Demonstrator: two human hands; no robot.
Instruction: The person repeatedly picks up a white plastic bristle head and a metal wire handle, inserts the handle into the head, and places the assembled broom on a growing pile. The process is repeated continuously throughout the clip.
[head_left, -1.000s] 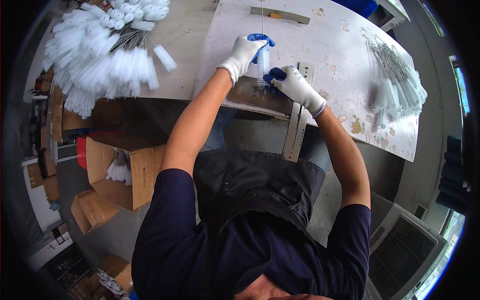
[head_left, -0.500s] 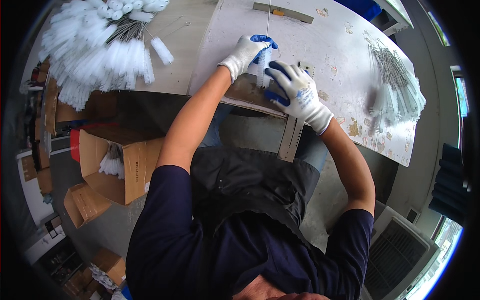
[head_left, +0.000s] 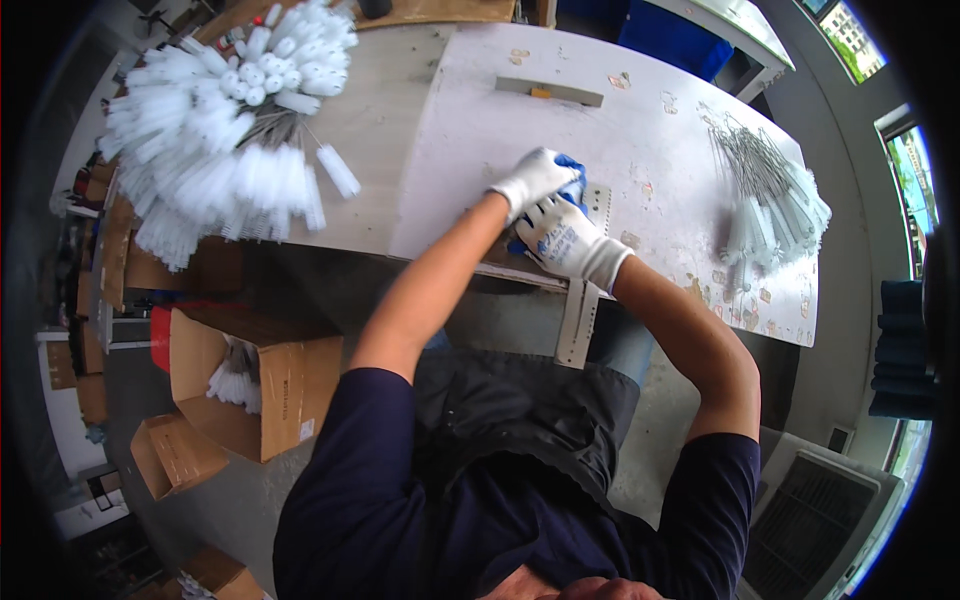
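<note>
The blue-coated fingers (head_left: pixel 574 176) of the left hand (head_left: pixel 541 184) are bent inward, meeting those of the right hand (head_left: pixel 563 238), whose fingers also curl; what they grip, if anything, cannot be told, since the gloves hide the space between them. The left hand sits slightly farther from the body, its forearm slanting up to the right; the right hand lies palm down just below it, its elbow bent out. Blue print on the back of the right glove is too blurred to read. A perforated strip (head_left: pixel 599 207) shows just right of the hands, and a slotted bracket (head_left: pixel 577 325) hangs at the near edge of the bench (head_left: pixel 480 115). Beyond the hands lies a bar (head_left: pixel 550 92) with an orange piece against it. A heap of brushes (head_left: pixel 230 150), white-bristled, fills the bench's left side, with a single brush (head_left: pixel 338 171) at its edge; a sheaf of brushes (head_left: pixel 770 205) lies at the right. On the floor, an open carton (head_left: pixel 300 390), bearing dark print and a pale label, holds more white brushes (head_left: pixel 235 380); a smaller carton (head_left: pixel 180 458) stands beside it.
</note>
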